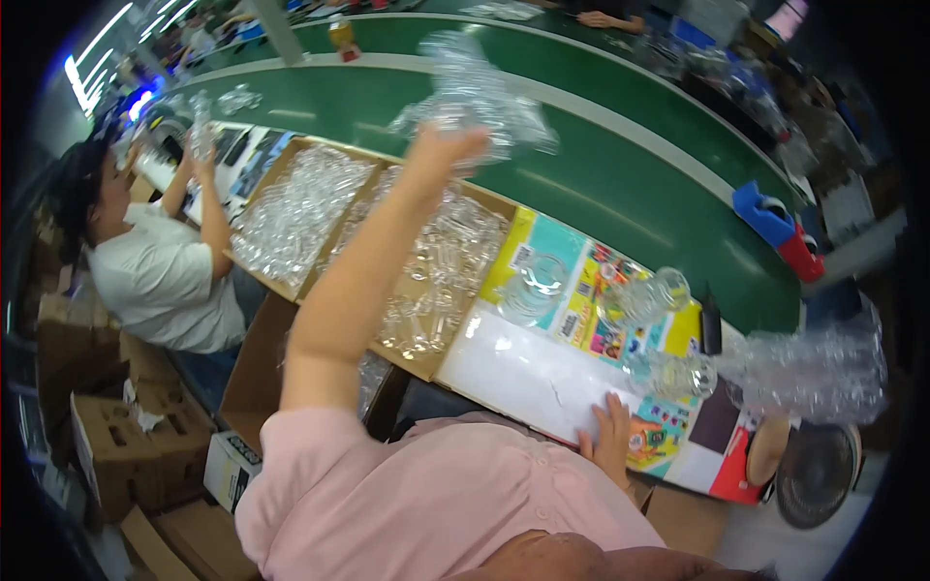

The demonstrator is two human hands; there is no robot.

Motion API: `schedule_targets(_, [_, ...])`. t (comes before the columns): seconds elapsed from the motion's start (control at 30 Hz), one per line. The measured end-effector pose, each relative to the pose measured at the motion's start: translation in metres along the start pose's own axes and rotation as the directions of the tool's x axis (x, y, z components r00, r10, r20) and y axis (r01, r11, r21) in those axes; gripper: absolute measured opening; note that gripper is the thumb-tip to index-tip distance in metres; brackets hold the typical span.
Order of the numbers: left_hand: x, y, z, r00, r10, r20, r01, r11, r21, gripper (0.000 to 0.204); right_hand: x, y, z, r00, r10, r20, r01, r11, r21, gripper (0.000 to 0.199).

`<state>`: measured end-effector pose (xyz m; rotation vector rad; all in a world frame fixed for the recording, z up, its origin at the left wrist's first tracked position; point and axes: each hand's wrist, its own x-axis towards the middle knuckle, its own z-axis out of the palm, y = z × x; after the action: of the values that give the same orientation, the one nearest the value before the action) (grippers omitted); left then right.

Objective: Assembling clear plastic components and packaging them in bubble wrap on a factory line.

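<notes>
My left hand (449,150) reaches far out over the green conveyor belt (630,208). It is closed on a bundle of clear plastic pieces (470,92), blurred by motion, so their exact shape is unclear. My right hand (610,434) lies with fingers apart on the near edge of the board-covered table (542,368), holding nothing. Beyond it on the board are a stack of clear round rings (535,286) and two clusters of clear ringed plastic parts, one farther off (644,298) and one nearer (675,374).
Two cardboard trays, one left (300,218) and one nearer me (436,281), hold many clear pieces. A bag of clear plastic (814,373) and a fan (819,474) stand right. A tape dispenser (765,213) sits by the belt. At left a co-worker (160,261) handles clear parts.
</notes>
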<state>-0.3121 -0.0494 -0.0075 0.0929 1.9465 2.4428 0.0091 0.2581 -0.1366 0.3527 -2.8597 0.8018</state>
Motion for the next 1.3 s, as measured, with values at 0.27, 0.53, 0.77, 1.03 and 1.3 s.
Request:
schedule_targets(0.27, [0.09,-0.156,0.124,0.818,-0.384,0.427,0.334,0.923,0.19,0.037,-0.026,0.041,0.035,0.993,-0.086,-0.078,0.069,0.979,-0.194,0.025])
schedule_targets(0.53, [0.079,-0.111,0.077,0.774,0.242,0.586,-0.633,0.255,0.731,0.05,-0.029,0.051,0.04,0.992,-0.115,-0.059,0.099,0.971,-0.217,0.026])
schedule_targets(0.77, [0.037,-0.047,-0.125,0.72,0.639,0.272,-0.376,0.03,0.926,0.035,-0.018,0.031,0.032,0.992,-0.08,-0.093,0.058,0.974,-0.218,0.025])
schedule_targets(1.03, [-0.031,-0.055,-0.237,0.803,0.577,-0.151,0.04,0.2,0.979,0.026,-0.014,0.011,0.029,0.995,-0.037,-0.09,0.016,0.974,-0.224,0.025])
schedule_targets(1.3, [-0.157,0.03,-0.117,0.497,0.856,0.143,-0.469,0.126,0.874,0.066,-0.02,0.011,0.034,0.989,-0.08,-0.126,0.044,0.964,-0.263,0.021])
